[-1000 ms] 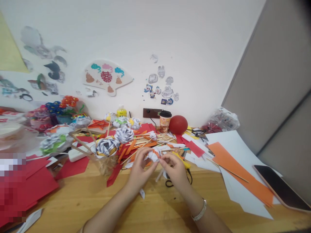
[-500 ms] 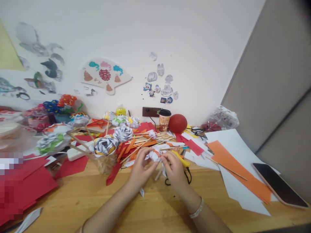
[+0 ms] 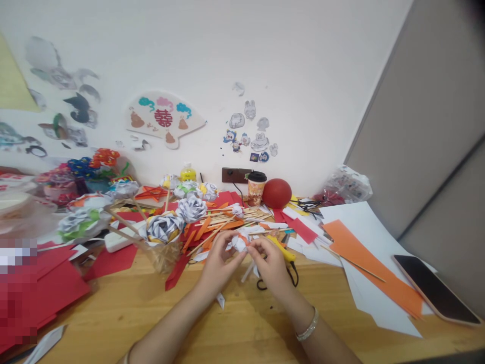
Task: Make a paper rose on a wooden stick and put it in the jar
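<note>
Both my hands meet over the middle of the wooden table (image 3: 242, 328). My left hand (image 3: 216, 263) and my right hand (image 3: 270, 263) pinch a small white folded paper flower (image 3: 238, 242) with an orange bit between them. Fingers of both hands are closed on it. A white paper strip hangs down from it. A small white paper scrap (image 3: 221, 300) lies under my left wrist. A bracelet (image 3: 307, 327) is on my right wrist.
Finished paper flowers on sticks (image 3: 162, 227), loose wooden sticks (image 3: 227, 217) and red paper (image 3: 49, 283) crowd the left and back. A paper cup (image 3: 256, 188) and red ball (image 3: 277, 194) stand by the wall. Orange and white sheets (image 3: 371, 273) and a phone (image 3: 435, 290) lie right. Yellow-handled scissors (image 3: 282, 248) sit behind my right hand.
My hands stay in place, with small finger shifts on the paper flower. The view has dropped and shifted slightly.
</note>
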A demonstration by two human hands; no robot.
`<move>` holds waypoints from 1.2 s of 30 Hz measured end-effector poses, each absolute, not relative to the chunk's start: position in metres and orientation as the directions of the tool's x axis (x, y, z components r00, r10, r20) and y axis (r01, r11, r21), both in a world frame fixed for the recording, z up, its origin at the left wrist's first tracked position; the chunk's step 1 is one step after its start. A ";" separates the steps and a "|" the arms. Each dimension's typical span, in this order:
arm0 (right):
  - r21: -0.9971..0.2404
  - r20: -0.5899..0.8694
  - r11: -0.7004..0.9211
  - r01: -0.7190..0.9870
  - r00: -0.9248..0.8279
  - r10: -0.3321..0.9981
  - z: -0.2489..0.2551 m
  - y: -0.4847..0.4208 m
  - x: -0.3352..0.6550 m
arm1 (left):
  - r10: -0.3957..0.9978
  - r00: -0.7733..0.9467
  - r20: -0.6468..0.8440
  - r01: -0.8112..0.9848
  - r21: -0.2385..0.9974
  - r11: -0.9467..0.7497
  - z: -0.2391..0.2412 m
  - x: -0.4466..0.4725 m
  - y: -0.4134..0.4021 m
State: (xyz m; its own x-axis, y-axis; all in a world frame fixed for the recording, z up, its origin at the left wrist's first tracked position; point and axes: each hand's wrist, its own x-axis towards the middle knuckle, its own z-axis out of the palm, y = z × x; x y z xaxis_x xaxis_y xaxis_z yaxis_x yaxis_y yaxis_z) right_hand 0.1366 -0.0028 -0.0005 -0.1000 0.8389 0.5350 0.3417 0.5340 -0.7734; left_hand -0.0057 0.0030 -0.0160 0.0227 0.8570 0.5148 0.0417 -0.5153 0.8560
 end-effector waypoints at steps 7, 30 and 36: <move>-0.926 0.340 0.354 0.131 -0.121 0.933 0.000 0.003 0.137 | 0.843 0.008 0.539 0.070 0.840 -0.538 -0.016 -0.006 0.002; -0.831 0.541 0.546 0.103 -0.071 0.838 0.000 -0.002 0.135 | 0.899 0.019 0.438 -0.185 0.885 -0.427 -0.001 -0.003 -0.004; -0.648 0.719 0.703 0.294 -0.067 0.692 0.003 -0.006 0.140 | 0.887 0.006 0.462 -0.214 0.867 -0.450 -0.004 0.000 -0.005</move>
